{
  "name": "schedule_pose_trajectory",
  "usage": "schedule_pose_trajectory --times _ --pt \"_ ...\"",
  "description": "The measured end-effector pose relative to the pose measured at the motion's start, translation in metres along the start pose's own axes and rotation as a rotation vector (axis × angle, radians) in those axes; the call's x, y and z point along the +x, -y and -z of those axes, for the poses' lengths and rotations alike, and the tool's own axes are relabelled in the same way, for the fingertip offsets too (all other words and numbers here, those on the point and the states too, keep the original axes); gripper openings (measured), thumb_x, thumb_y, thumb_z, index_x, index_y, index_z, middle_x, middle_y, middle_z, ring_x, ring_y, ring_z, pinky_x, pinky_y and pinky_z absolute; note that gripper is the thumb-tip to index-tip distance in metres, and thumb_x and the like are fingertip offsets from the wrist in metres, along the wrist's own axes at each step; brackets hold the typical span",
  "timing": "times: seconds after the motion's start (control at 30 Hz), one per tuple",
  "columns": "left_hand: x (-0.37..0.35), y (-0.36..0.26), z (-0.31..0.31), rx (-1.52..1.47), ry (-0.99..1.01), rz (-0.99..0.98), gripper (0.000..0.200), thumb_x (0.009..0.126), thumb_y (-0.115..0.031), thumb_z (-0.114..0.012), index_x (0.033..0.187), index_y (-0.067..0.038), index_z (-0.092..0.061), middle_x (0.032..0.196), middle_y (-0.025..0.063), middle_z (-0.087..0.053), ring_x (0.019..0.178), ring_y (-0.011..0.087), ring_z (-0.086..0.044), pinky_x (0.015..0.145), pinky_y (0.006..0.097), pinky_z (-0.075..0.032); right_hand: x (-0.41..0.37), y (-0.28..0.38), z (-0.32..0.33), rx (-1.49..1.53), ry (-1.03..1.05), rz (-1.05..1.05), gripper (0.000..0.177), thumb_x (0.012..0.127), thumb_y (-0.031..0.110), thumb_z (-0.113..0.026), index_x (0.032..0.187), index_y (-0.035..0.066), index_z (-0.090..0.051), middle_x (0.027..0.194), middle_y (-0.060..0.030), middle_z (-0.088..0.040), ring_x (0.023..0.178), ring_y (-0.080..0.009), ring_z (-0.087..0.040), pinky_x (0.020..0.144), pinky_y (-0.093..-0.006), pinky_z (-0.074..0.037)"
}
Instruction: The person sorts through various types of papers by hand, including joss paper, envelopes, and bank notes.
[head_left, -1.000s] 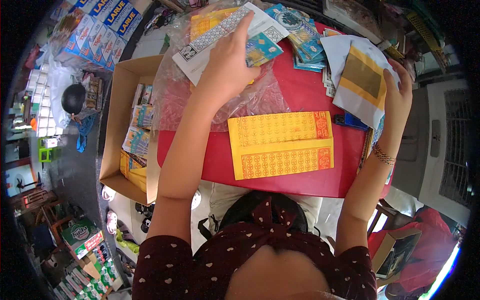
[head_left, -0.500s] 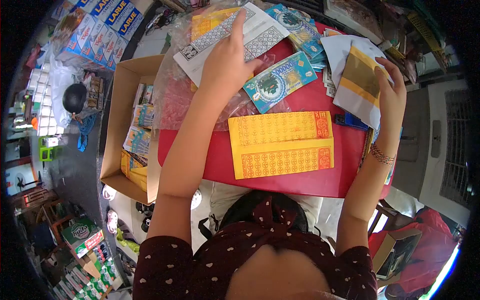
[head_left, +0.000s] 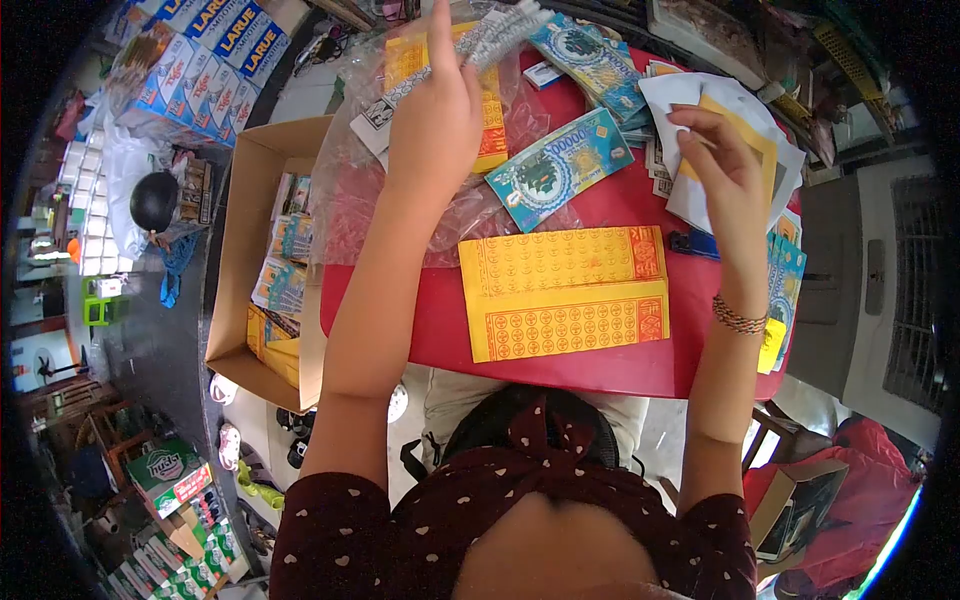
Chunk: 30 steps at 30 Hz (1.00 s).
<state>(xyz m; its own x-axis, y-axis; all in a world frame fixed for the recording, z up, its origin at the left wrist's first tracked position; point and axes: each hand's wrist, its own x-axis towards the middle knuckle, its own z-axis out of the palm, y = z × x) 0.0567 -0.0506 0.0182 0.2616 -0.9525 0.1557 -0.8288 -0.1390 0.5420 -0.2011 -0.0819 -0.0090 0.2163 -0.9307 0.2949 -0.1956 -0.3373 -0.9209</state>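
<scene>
My left hand (head_left: pixel 435 130) grips a sheaf of white paper printed in black patterns (head_left: pixel 500 38), its index finger stretched out. The sheaf is tilted and blurred. Beneath it, a yellow paper pack with red print (head_left: pixel 490 130) lies on clear plastic. My right hand (head_left: pixel 728 165) hovers over white sheets with gold-coloured paper (head_left: pixel 765 150); its fingers are bent and apart, apparently holding nothing. Between my hands lies a blue note-like paper (head_left: pixel 560 168). Nearer me, a yellow sheet with red printed circles (head_left: pixel 565 295) lies flat on the red table (head_left: pixel 420 330).
An open cardboard box (head_left: pixel 232 250) with paper bundles stands left of the table. More blue paper bundles (head_left: pixel 590 60) lie at the back, and others (head_left: pixel 785 275) by the right edge. Clear plastic wrap (head_left: pixel 340 190) covers the table's left part. Beer cartons (head_left: pixel 205 75) are stacked far left.
My left hand has moved up and left, tipping the white printed paper and uncovering the yellow pack. My right hand has let go of the gold-and-white sheets and moved left.
</scene>
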Motion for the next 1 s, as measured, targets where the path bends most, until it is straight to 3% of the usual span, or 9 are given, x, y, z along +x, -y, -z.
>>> schedule_pose_trajectory --times 0.13,0.2,0.27,0.43,0.6,0.7,0.8,0.87,1.0 --pt "-0.006 -0.007 0.003 -0.130 -0.330 -0.197 0.067 0.096 -0.013 -0.047 0.150 -0.008 -0.007 0.103 0.0259 -0.064 0.076 0.0332 -0.066 0.061 0.0363 -0.050 -0.009 0.015 -0.021 0.102 0.165 -0.103 0.026 0.091 0.011 -0.057 0.116 0.004 -0.058 0.118 -0.0051 -0.060 0.098 -0.0105 -0.056 0.082 -0.0227 -0.044" --pt "-0.014 -0.014 -0.003 -0.193 -0.455 -0.308 0.069 0.095 -0.012 -0.048 0.150 -0.008 -0.006 0.101 0.0243 -0.065 0.074 0.0336 -0.066 0.060 0.0368 -0.050 -0.015 0.028 -0.038 0.557 0.246 -0.209 0.039 0.093 0.020 -0.057 0.127 0.003 -0.050 0.126 -0.0099 -0.055 0.112 -0.0188 -0.054 0.091 -0.0313 -0.044" --pt "-0.021 -0.014 -0.020 -0.327 -0.553 -0.625 0.059 0.086 -0.015 -0.058 0.140 -0.008 -0.035 0.111 0.0178 -0.065 0.089 0.0337 -0.066 0.078 0.0375 -0.053 -0.021 0.033 -0.046 0.778 0.291 -0.218 0.044 0.093 0.025 -0.056 0.130 0.003 -0.046 0.128 -0.0113 -0.053 0.117 -0.0219 -0.051 0.095 -0.0353 -0.043" --pt "-0.047 -0.035 -0.040 -0.261 -0.263 -1.124 0.053 0.082 0.000 -0.063 0.132 -0.005 -0.047 0.120 0.0132 -0.061 0.094 0.0275 -0.066 0.081 0.0328 -0.053 -0.031 0.007 -0.028 1.100 0.284 -0.346 0.043 0.097 0.035 -0.049 0.129 0.006 -0.049 0.128 -0.0114 -0.054 0.117 -0.0230 -0.053 0.098 -0.0396 -0.042" --pt "-0.040 -0.026 -0.025 -0.389 -0.247 -1.014 0.050 0.079 0.003 -0.064 0.127 -0.002 -0.050 0.116 0.0129 -0.063 0.090 0.0215 -0.066 0.075 0.0334 -0.053 -0.014 0.026 -0.023 1.025 -0.021 -0.436 0.037 0.095 0.026 -0.052 0.124 0.002 -0.052 0.119 -0.0111 -0.061 0.108 -0.0210 -0.060 0.090 -0.0364 -0.049" --pt "-0.032 -0.026 -0.012 -0.703 -0.346 -0.579 0.040 0.082 -0.003 -0.063 0.120 0.001 -0.053 0.111 0.0143 -0.064 0.091 0.0162 -0.065 0.078 0.0322 -0.052 -0.013 0.026 -0.014 1.004 0.077 -0.412 0.040 0.095 0.021 -0.053 0.126 -0.005 -0.050 0.120 -0.0161 -0.060 0.108 -0.0222 -0.061 0.093 -0.0363 -0.050" --pt "-0.029 -0.025 -0.011 -1.284 0.042 -0.283 0.054 0.086 -0.021 -0.067 0.130 -0.003 -0.041 0.114 0.0099 -0.055 0.090 0.0159 -0.058 0.082 0.0294 -0.049 -0.012 0.023 -0.015 1.063 0.098 -0.405 0.040 0.095 0.020 -0.053 0.125 -0.005 -0.050 0.119 -0.0168 -0.060 0.107 -0.0220 -0.061 0.090 -0.0353 -0.051" --pt "-0.038 -0.030 -0.011 -1.750 0.611 0.041 0.057 0.090 -0.029 -0.061 0.134 -0.004 -0.036 0.115 0.0114 -0.055 0.098 0.0184 -0.059 0.087 0.0318 -0.049 -0.015 0.029 -0.024 1.037 0.050 -0.414 0.039 0.093 0.019 -0.057 0.123 -0.005 -0.051 0.117 -0.0155 -0.061 0.104 -0.0204 -0.063 0.086 -0.0333 -0.053" --pt "-0.053 -0.033 -0.027 -1.872 0.855 -0.021 0.056 0.094 -0.042 -0.052 0.135 -0.005 -0.038 0.120 0.0111 -0.055 0.104 0.0169 -0.059 0.089 0.0317 -0.049 -0.018 0.039 -0.039 0.517 -0.153 -0.263 0.045 0.087 0.020 -0.068 0.121 -0.004 -0.051 0.111 -0.0102 -0.062 0.100 -0.0164 -0.060 0.088 -0.0289 -0.048"
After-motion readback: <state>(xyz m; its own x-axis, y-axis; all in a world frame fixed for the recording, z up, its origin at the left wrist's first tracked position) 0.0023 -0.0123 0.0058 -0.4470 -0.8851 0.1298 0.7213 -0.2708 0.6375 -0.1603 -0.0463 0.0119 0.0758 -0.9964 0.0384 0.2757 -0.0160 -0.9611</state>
